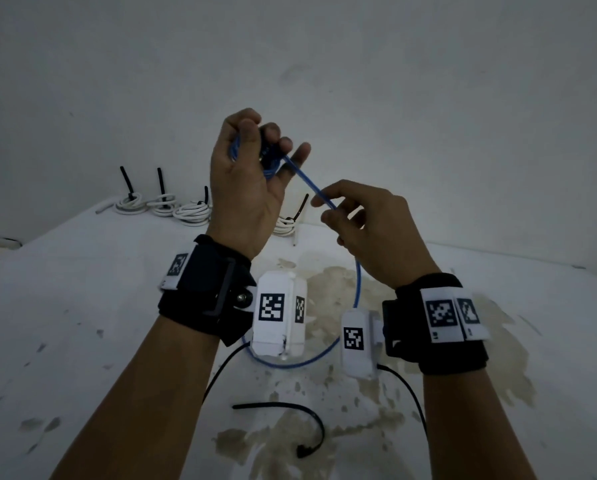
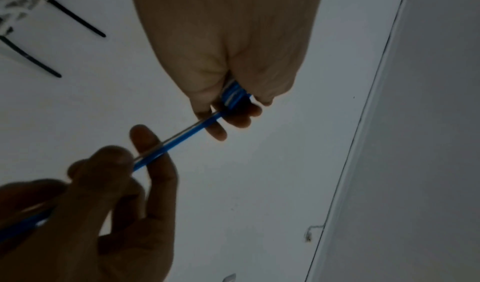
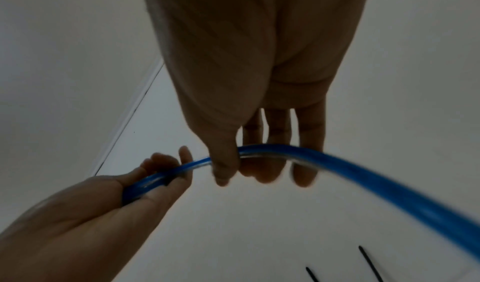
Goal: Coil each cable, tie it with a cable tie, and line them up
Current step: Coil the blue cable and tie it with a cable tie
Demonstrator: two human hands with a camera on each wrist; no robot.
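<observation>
Blue cable [image 1: 309, 184] is being coiled: loops are being gripped in the raised left hand [image 1: 248, 181]; the strand, slanting down-right, is being pinched by the right hand [image 1: 356, 220]; slack probably trailing onto the surface [image 1: 82, 306].

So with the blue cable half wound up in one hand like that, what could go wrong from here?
1. The left hand grips several loops of the blue cable; if the grip loosens, the coil may spring apart.
2. A long slack length trails on the table under the wrists, so it could snag on the wrist cameras or their leads.
3. The loose black cable tie lies near that slack and might be dragged away as the right hand feeds cable.
</observation>
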